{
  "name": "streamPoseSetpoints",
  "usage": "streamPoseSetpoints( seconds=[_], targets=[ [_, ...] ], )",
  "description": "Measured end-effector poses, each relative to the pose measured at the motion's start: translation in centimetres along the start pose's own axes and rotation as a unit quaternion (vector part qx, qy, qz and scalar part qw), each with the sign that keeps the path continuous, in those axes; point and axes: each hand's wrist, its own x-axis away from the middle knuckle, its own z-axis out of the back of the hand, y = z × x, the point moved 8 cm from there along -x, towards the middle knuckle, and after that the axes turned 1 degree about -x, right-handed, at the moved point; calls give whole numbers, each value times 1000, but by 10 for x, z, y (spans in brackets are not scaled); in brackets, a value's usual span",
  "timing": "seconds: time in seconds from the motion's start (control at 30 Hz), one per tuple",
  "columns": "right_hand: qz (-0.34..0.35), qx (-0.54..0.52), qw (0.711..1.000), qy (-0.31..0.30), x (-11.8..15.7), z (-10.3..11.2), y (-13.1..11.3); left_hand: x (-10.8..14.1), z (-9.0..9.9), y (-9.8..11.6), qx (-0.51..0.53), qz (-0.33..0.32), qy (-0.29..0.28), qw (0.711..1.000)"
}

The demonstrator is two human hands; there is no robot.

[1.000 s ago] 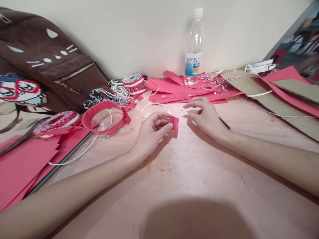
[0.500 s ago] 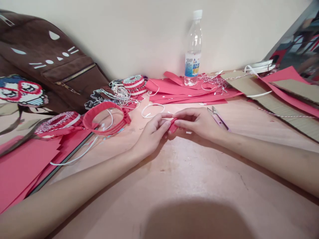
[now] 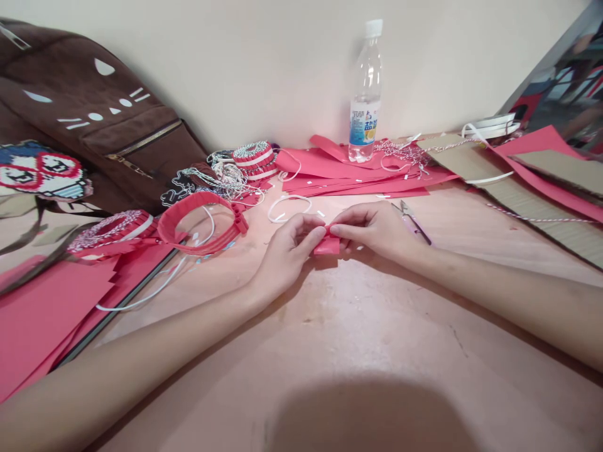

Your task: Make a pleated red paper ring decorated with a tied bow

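On the bottle (image 3: 365, 103) you can read the large blue character 盐 on the label (image 3: 363, 122), above a picture of yellow fruit; the smaller print is too fine to make out.

Your forearms come in from either side, angled forward so that your hands meet near the middle of the worktop (image 3: 358, 333). Your left hand (image 3: 294, 248) pinches the red paper (image 3: 326, 247) between thumb and curled fingers. Your right hand (image 3: 370, 229) has its grip on the other side of the same piece, thumb nearest you. The paper is folded and sits between your fingertips, its lower flap hanging toward you.

The snips (image 3: 417, 228) lie just beyond your right wrist, and a white loop (image 3: 293, 196) lies beyond your left hand.

The bottle stands capped on red sheets (image 3: 320, 164) near the wall (image 3: 259, 69), partly filled with clear liquid. To your left, the bag (image 3: 117, 107) has its front zip closed, so you cannot tell what it holds. A red ring (image 3: 175, 218) sits near it.
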Motion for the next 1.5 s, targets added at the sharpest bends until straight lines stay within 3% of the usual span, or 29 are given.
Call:
streamPoseSetpoints(
  seconds=[0.33,0.53,0.73,0.87,1.1,1.33,1.5],
  targets=[
    [25,43,999,14,2,4,-12,0,0,0,27,-5,-10,1000],
    [49,79,995,22,2,5,-15,3,-6,-5,55,43,-33,997],
    [80,80,993,36,3,6,-20,1,-3,-7,70,35,-24,997],
    [75,71,994,28,3,4,-19,-1,-3,-12,97,49,-36,993],
    [34,67,997,19,3,3,-14,-1,3,-16,121,61,0,991],
    [53,88,994,26,4,4,-15,-2,-2,-12,89,42,-30,995],
    [65,100,993,18,5,1,-18,-2,2,-9,66,34,-4,997]
  ],
)
